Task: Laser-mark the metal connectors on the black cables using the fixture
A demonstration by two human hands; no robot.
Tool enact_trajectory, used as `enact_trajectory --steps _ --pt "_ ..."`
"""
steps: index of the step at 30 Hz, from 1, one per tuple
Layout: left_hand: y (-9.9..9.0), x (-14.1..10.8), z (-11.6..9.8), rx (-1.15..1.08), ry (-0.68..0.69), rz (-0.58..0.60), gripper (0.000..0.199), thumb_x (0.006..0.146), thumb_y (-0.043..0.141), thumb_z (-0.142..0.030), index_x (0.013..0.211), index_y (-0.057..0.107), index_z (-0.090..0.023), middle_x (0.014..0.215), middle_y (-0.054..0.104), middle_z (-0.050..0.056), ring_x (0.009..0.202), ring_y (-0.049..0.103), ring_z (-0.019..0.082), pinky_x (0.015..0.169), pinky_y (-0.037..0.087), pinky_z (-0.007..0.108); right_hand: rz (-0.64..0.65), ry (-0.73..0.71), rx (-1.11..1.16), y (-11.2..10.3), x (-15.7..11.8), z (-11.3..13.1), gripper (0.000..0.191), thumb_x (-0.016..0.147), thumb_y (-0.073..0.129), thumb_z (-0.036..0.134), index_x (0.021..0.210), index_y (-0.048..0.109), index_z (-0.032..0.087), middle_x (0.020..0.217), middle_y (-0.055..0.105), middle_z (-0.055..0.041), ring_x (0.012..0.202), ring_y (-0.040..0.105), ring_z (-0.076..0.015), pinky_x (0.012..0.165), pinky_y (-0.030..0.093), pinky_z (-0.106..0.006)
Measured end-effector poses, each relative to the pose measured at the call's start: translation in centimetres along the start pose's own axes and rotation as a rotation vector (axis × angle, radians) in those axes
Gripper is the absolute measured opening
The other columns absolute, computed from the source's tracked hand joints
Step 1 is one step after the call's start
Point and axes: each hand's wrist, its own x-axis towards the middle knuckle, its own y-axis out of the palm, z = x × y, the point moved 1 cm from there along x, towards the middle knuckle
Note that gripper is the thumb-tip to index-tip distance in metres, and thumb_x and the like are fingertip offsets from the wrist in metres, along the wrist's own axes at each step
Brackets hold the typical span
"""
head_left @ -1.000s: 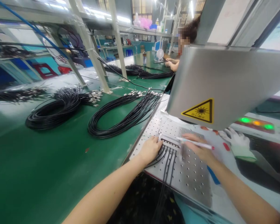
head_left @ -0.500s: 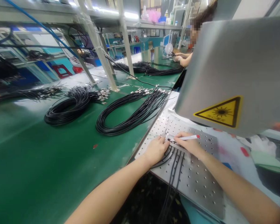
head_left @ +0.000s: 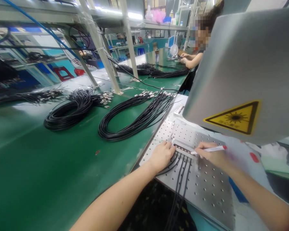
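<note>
In my right hand [head_left: 213, 155] is a slim white pen [head_left: 210, 149] with a red end, pinched between the fingers. Its tip points left, at the right end of a slotted metal fixture [head_left: 192, 157]. Along the slot sit several small metal cable ends. Black cables [head_left: 183, 170] run from the fixture towards me, over the near edge of the perforated metal plate [head_left: 204, 189]. My left hand [head_left: 162, 156] rests at the fixture's left end, fingers bent and close together; what they grip is hidden. A small light-coloured piece [head_left: 172, 140] stands just beyond those fingertips.
A large grey machine housing [head_left: 245, 64] with a yellow laser warning sign [head_left: 234, 117] overhangs the plate. Looped bundles of black cables [head_left: 125, 131] lie on the green table [head_left: 50, 173]. Shelf posts [head_left: 106, 61] rise behind them. Another person's hands [head_left: 185, 58] work farther back.
My right hand has moved right along the fixture with the pen, uncovering the row of cable ends. My left hand has stayed at the fixture's left end.
</note>
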Motion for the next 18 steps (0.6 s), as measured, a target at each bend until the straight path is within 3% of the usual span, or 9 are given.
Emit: enact_trajectory --steps 9,12,16,18 --pt "0.6 0.1 0.1 -0.002 -0.001 -0.034 0.022 0.089 0.034 -0.013 0.097 0.054 -0.018 0.088 0.054 0.007 0.084 0.046 0.022 0.072 0.042 0.033 -0.009 0.034 -0.028 -1.1 -1.0 1.3 0.024 0.07 0.049 0.03 0.047 0.049 0.021 0.048 0.053 0.0029 0.049 0.05 -0.0129 0.047 0.035 -0.024" --pt "0.4 0.1 0.0 0.014 -0.007 -0.027 0.021 0.089 0.035 -0.013 0.095 0.054 -0.018 0.087 0.054 0.006 0.082 0.047 0.021 0.071 0.042 0.033 -0.07 0.02 -0.048 -1.5 -1.5 1.0 0.022 0.074 0.05 0.034 0.056 0.056 0.022 0.057 0.06 0.0017 0.055 0.055 -0.0151 0.051 0.04 -0.025" --pt "-0.4 0.0 0.0 0.082 -0.06 -0.086 0.023 0.089 0.039 -0.019 0.111 0.046 -0.02 0.097 0.053 0.007 0.088 0.047 0.023 0.073 0.041 0.036 -0.335 -0.126 -0.344 -3.2 -3.4 -2.4 0.022 0.081 0.048 0.039 0.09 0.061 0.024 0.088 0.066 -0.0041 0.082 0.061 -0.0234 0.068 0.046 -0.033" --pt "-0.8 0.0 0.1 0.116 -0.101 -0.135 0.029 0.088 0.045 -0.023 0.117 0.042 -0.02 0.104 0.051 0.009 0.093 0.045 0.025 0.074 0.04 0.038 -0.347 -0.212 -0.61 -4.1 -4.6 -5.2 0.024 0.084 0.04 0.03 0.098 0.059 0.021 0.093 0.064 -0.0082 0.087 0.059 -0.0272 0.073 0.045 -0.039"
